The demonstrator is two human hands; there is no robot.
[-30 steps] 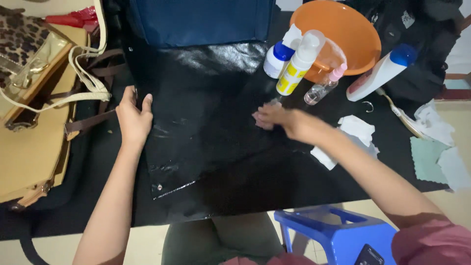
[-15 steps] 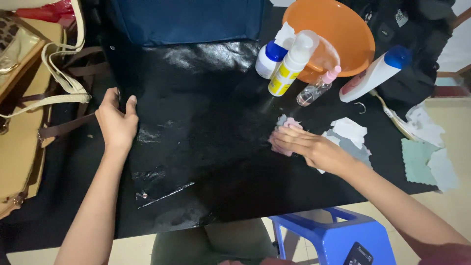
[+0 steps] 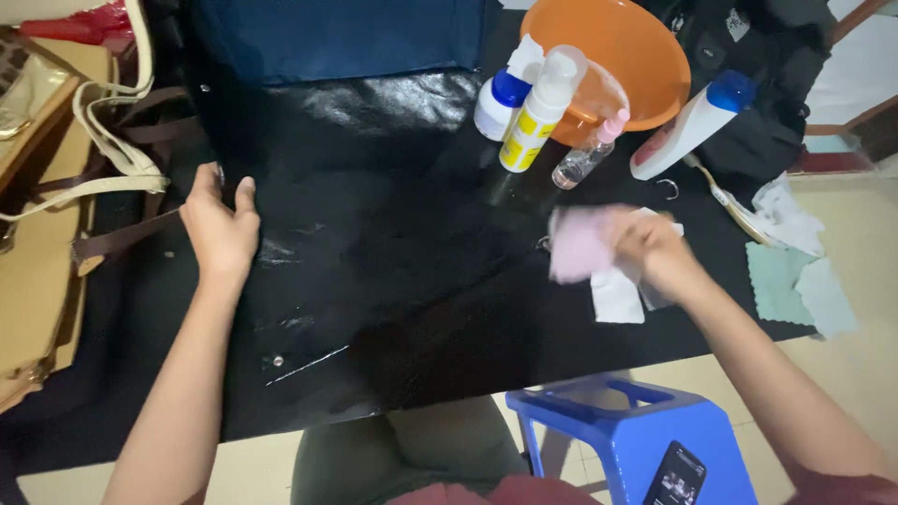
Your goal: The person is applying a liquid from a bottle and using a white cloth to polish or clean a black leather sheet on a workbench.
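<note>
A large glossy black leather sheet (image 3: 393, 271) lies flat over the table. My left hand (image 3: 221, 227) grips its left edge, thumb on top. My right hand (image 3: 655, 248) is at the sheet's right side, blurred with motion, holding a pale pink cloth (image 3: 578, 245) just above some white cloth pieces (image 3: 617, 295). A white foam pump bottle with a yellow label (image 3: 538, 112), a white bottle with a blue cap (image 3: 500, 98) and a small clear spray bottle with a pink top (image 3: 585, 159) stand at the far edge of the sheet.
An orange basin (image 3: 636, 42) sits at the back right, a white tube with a blue cap (image 3: 692, 122) beside it. Tan bags with straps (image 3: 65, 168) lie left, mint cloths (image 3: 800, 285) right. A blue plastic stool (image 3: 636, 440) carries a phone (image 3: 675, 475).
My right hand moved from the middle of the black sheet out to its right side and has picked up the pink cloth. The left hand stayed on the sheet's left edge.
</note>
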